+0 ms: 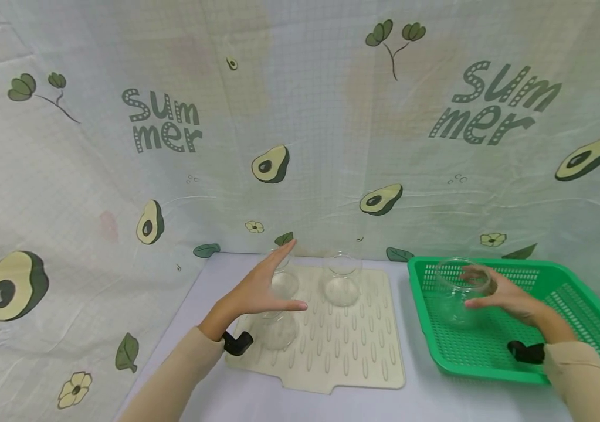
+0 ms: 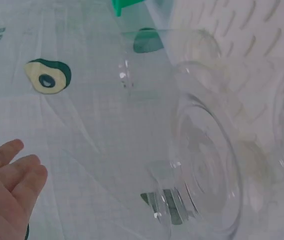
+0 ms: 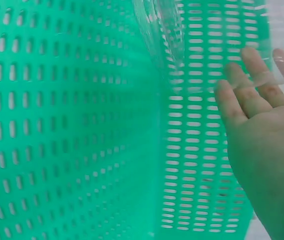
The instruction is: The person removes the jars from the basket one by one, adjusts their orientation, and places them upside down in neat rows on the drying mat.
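Observation:
In the head view, my right hand [image 1: 511, 299] curves round the right side of a clear jar [image 1: 455, 310] inside the green basket [image 1: 421, 319]. Its thumb lies in front; the other fingers show through the jar's wall. The right wrist view shows these fingers [image 3: 254, 97] overlapping the jar's transparent edge. My left hand [image 1: 260, 287] hovers over the left side of the cream mat [image 1: 358, 357], thumb and fingers spread apart, holding nothing. Partly behind and below it stand a clear jar [image 1: 285, 284] and another clear jar [image 1: 278, 333]. A further clear jar [image 1: 342, 291] stands upright at the mat's back.
The ridged mat lies on a white table [image 1: 215, 390]. The basket, with raised perforated walls, stands right of the mat. A curtain [image 1: 321, 117] printed with avocados hangs behind the table and along its left side.

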### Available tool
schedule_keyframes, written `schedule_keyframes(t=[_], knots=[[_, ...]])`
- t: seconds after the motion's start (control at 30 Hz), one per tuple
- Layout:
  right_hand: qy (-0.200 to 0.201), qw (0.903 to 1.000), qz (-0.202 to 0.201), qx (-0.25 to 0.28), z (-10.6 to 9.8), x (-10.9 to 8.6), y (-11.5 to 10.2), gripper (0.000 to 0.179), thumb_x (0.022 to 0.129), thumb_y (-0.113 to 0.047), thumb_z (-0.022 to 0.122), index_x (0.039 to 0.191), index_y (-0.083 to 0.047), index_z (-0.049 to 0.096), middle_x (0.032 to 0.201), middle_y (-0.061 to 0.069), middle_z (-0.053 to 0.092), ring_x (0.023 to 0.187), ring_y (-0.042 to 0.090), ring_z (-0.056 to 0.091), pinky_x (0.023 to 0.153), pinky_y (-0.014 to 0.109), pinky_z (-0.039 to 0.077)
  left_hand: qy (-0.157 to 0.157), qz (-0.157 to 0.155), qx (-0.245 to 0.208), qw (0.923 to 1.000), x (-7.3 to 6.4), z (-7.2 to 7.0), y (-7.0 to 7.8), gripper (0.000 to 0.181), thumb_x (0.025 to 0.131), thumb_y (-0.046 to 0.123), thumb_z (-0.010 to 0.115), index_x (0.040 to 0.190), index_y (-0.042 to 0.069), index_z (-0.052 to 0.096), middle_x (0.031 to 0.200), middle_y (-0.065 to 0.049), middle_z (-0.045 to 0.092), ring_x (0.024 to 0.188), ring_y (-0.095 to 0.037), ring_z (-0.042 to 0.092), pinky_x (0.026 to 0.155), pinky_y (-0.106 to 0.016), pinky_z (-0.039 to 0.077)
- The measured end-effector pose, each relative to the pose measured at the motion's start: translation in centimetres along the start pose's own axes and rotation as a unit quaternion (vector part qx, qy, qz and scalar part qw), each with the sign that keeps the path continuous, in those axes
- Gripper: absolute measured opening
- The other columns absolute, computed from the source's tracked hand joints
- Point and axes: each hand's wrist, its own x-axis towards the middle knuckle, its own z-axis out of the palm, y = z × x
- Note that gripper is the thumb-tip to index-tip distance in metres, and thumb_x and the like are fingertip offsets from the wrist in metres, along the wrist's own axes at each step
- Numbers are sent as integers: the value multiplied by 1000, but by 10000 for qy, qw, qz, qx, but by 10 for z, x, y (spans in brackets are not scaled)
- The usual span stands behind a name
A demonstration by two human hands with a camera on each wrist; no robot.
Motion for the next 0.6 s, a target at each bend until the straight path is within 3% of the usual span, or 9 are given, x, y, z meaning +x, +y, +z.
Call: schedule_keyframes(t=[0.13,0.23,0.4,0.6], knots=[[197,9996,-31,-194,-5,-4,-12,81,90,-4,72,153,4,21,146,32,38,108,-10,53,80,39,55,125,291,-725,9969,9,0,6,115,75,41,88,161,27,13,164,6,19,149,-15,19,115,-49,30],[353,9988,-156,-308,-7,-9,-23,79,90,-3,71,154,-3,25,142,14,47,109,-10,53,78,37,55,198,389,-1003,9940,15,1,13,112,76,33,89,161,24,16,163,8,22,148,-16,23,114,-46,32],[520,9959,-530,-514,-5,-15,-44,80,89,2,71,155,-16,29,135,-7,47,112,-9,51,77,30,54,272,284,-1196,9920,24,6,26,108,75,33,88,160,26,20,161,11,26,145,-16,30,111,-47,36],[559,9917,-891,-743,7,-18,-76,83,87,5,71,156,-15,29,139,-9,45,119,-4,48,81,20,48,316,9,-1331,9906,35,17,48,106,75,34,89,158,31,24,157,10,33,140,-14,36,108,-44,41]])
